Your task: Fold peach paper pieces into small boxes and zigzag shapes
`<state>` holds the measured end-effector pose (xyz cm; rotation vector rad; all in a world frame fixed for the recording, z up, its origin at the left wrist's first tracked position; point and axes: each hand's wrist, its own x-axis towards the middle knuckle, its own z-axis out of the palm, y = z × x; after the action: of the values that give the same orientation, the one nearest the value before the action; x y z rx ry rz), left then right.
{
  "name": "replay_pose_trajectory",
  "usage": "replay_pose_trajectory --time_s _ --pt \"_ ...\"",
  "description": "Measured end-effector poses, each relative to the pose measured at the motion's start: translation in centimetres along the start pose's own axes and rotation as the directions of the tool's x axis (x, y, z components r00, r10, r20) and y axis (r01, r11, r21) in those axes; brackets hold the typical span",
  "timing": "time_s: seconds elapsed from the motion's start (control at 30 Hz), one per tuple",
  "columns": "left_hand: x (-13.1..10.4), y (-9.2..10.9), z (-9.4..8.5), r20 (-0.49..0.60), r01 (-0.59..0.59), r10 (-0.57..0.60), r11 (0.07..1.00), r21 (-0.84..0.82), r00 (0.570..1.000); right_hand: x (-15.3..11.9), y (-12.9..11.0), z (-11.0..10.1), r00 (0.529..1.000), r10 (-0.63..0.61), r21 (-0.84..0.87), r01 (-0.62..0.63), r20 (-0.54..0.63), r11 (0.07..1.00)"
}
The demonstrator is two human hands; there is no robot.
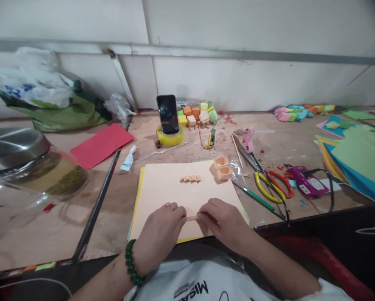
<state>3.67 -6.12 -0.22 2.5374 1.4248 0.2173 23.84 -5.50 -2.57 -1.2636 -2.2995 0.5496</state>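
Note:
A narrow peach paper strip (192, 218) stretches between my two hands, just above a stack of coloured paper (162, 184) whose top sheet is peach. My left hand (164, 223) pinches the strip's left end; a ring and a green bead bracelet are on that arm. At the other end, the fingers of my right hand (223, 219) are closed on the strip. Farther up the sheet lies a small zigzag-folded peach paper piece (190, 179). Two little open peach paper boxes (221, 167) sit at the stack's upper right corner.
Right of the stack lie a green pencil (259, 199), scissors (270, 186), a purple power strip (308, 182) and a pink glue gun (248, 139). Behind stand a phone (167, 113) on a tape roll (171, 138) and folded paper cubes (195, 113). A lidded jar (58, 171) is at left.

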Motion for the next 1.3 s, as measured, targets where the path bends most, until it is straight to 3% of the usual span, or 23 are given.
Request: replay_pose_trajectory --time_s 0.13,0.37,0.57,0.77,0.87,0.93,1.0,1.13,1.3 --pt "1.0 -0.2 -0.6 0.078 0.068 -0.068 0.998 0.006 0.995 0.7 -0.4 -0.4 0.984 0.149 0.034 -0.153 0.098 0.988" --pt "1.4 0.0 -1.1 0.138 0.065 -0.064 0.998 0.0 0.988 1.4 -1.5 -1.3 0.969 0.16 -0.068 -0.149 0.19 0.986" --pt "1.7 -0.2 -1.3 0.203 0.038 -0.017 0.994 -0.1 0.979 1.4 -1.7 -1.6 0.952 0.222 0.047 -0.236 0.21 0.971" --pt "2.3 -0.7 -1.7 0.262 0.085 -0.02 0.967 -0.239 0.965 1.4 -1.6 -2.1 0.974 0.101 0.064 -0.116 0.201 0.991" --pt "2.9 -1.1 -2.1 0.28 0.117 -0.011 0.925 -0.363 0.96 1.8 -1.9 -2.6 0.985 0.094 0.19 -0.121 0.145 0.974" --pt "3.4 -1.4 -2.4 0.258 0.11 0.022 0.866 -0.488 0.966 2.3 -2.1 -2.8 0.989 0.116 0.332 -0.141 0.094 0.933" --pt "4.0 -1.7 -2.7 0.164 0.067 0.041 0.798 -0.599 0.986 2.9 -2.3 -2.7 0.986 0.165 0.478 -0.146 0.001 0.866" --pt "5.0 -1.8 -3.2 -0.026 -0.039 0.029 0.7 -0.713 0.999 3.9 -2.0 -1.7 0.929 0.315 0.734 -0.074 -0.196 0.675" --pt "5.9 -2.2 -3.1 0.052 -0.004 0.08 0.576 -0.817 0.995 4.5 -1.1 -0.8 0.877 0.402 0.885 0.054 -0.264 0.463"
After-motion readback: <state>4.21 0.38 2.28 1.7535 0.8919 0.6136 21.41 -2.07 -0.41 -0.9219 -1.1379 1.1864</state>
